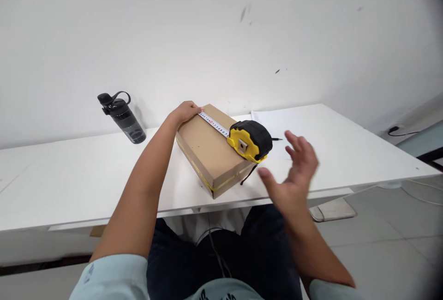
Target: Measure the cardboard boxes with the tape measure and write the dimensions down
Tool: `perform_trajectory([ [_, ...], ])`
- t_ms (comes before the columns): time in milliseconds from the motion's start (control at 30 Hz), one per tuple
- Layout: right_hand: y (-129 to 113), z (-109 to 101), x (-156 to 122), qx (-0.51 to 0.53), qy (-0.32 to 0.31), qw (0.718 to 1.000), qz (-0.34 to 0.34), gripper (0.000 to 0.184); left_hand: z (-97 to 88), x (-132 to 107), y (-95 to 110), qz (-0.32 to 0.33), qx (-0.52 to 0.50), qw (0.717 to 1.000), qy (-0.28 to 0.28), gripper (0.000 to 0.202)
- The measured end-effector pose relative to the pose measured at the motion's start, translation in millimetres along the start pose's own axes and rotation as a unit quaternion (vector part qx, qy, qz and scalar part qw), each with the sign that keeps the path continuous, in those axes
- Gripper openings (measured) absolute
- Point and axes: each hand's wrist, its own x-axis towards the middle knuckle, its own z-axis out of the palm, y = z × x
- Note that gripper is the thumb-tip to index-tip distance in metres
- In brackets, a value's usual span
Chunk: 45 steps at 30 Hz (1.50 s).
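A closed brown cardboard box (pixel 204 147) lies flat on the table, with a band of yellowish tape around its side. On top of it sits a yellow and black tape measure (pixel 249 141), its white blade (pixel 213 124) drawn out across the lid toward the far left edge. There my left hand (pixel 187 111) grips the blade's end against the box edge; the fingertips are partly hidden. Just right of the tape measure's case, my right hand (pixel 294 171) hovers with thumb and fingers apart, touching nothing. A black strap hangs from the case over the box's near side.
A dark water bottle (pixel 122 117) stands at the back left by the wall. Behind the tape measure lie white paper (pixel 273 117) and a black pen (pixel 277 139), partly hidden. The white table's (pixel 86 171) front edge runs just before my lap.
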Motion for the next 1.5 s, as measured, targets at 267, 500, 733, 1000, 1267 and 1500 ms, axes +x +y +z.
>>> perform_trajectory([
  [267, 14.4, 52.2, -18.9, 0.064, 0.017, 0.981, 0.181, 0.071, -0.9, 5.6, -6.9, 0.001, 0.002, 1.0, 0.001, 0.028],
  [500, -0.4, 36.6, -30.5, 0.131, 0.16, 0.959, 0.195, 0.065, -2.5, 8.1, -8.6, 0.004, 0.003, 1.0, -0.007, 0.034],
  [733, -13.1, 5.3, -46.3, 0.134, 0.227, 0.95, 0.165, 0.051, 1.5, 1.0, 1.4, -0.006, -0.002, 1.0, 0.004, 0.027],
  [1000, -7.3, -0.8, -48.2, 0.107, 0.181, 0.974, 0.08, 0.054, 4.6, -0.6, 5.5, -0.003, 0.002, 1.0, 0.007, 0.022],
  [1267, 11.3, 26.4, -58.2, 0.124, 0.207, 0.97, 0.035, 0.062, 4.6, -5.5, 6.6, -0.001, 0.015, 1.0, 0.007, 0.025],
  [1500, 22.5, 31.3, -56.7, 0.096, 0.151, 0.984, 0.028, 0.068, 4.4, -5.9, 6.4, -0.001, 0.006, 1.0, 0.008, 0.023],
])
